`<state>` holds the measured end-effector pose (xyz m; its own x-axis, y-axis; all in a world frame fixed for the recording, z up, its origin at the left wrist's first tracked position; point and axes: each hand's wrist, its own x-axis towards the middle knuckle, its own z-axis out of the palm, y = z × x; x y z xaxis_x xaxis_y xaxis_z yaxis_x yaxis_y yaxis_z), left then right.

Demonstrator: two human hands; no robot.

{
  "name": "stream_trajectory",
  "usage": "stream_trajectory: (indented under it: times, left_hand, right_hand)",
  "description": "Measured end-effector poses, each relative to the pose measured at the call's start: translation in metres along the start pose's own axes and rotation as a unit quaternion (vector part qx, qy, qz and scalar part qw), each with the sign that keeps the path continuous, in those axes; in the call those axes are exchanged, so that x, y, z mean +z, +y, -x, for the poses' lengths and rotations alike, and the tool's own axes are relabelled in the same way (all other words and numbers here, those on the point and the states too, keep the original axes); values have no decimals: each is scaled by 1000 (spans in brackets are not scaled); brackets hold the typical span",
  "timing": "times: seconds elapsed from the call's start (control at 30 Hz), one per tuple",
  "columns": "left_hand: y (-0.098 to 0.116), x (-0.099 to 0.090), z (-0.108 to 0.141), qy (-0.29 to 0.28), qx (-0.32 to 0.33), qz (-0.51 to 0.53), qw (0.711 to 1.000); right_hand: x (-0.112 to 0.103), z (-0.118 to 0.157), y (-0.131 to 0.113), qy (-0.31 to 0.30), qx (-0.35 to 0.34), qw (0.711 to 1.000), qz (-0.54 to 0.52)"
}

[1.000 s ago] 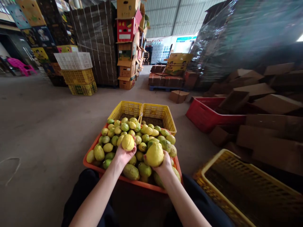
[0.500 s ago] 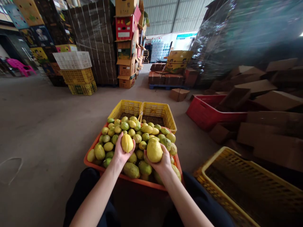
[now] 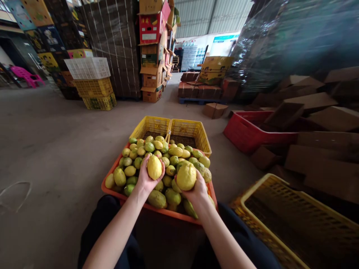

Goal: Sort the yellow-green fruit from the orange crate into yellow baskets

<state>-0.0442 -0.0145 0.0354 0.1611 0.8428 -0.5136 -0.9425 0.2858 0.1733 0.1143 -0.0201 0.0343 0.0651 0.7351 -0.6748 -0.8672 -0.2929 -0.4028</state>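
just left of the frame's middle, above the heap of green and yellow fruit (image 3: 157, 199) in the orange tray (image 3: 179, 216), the left hand (image 3: 146, 181) cups the smaller yellow fruit (image 3: 154, 167), palm turned up, thumb and fingers curled round opposite sides of it. this fruit looks light enough for one palm, with a stiff rind that probably gives little under the fingers; the skin may be a touch slick, so a hold from beneath, round the widest part, seems safest. to the right and slightly lower, also over the tray, is the larger yellow fruit (image 3: 186, 175), lumpy and nearly round, resting in the right hand (image 3: 198, 188), which is spread wide under it, thumb side at its right; most of the fingers are hidden, so how hard they press i cannot tell. it is likely the heavier of the two, its bumps perhaps helping the grip, though a knock could bruise it. farther over, at the lower right of the frame, stands a yellow basket (image 3: 254, 189), apart from both hands.
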Motion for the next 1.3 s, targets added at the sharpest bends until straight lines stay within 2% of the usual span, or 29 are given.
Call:
stream_trajectory:
  times: [0.13,0.3,0.4,0.6,0.7,0.87,1.0,1.17,1.3]
  left_hand:
    - [-1,2,2,11,37,-35,999]
    - [-4,0,-2,41,2,-14,999]
    - [-5,-4,-8,61,5,16,998]
    - [-3,-7,-15,75,66,-13,995]
    - [-2,-6,-16,73,78,0,994]
    - [-2,-11,-19,19,53,15,998]
    - [0,-15,-19,50,55,33,997]
    - [2,-6,-12,74,68,4,995]
    - [1,0,-4,77,119,-4,990]
  right_hand:
    - [0,2,-3,2,11,1000,10]
    - [-1,-2,-3,15,57,997,40]
    - [-3,-2,-3,-5,54,998,29]
    - [-3,5,-10,-42,32,998,-16]
    - [0,8,-12,-33,11,999,-11]
    - [7,11,-10,-19,4,1000,14]
    - [9,13,-4,11,13,998,54]
    - [2,12,-3,6,2,1000,29]
    - [-1,12,-7,-15,7,1000,22]
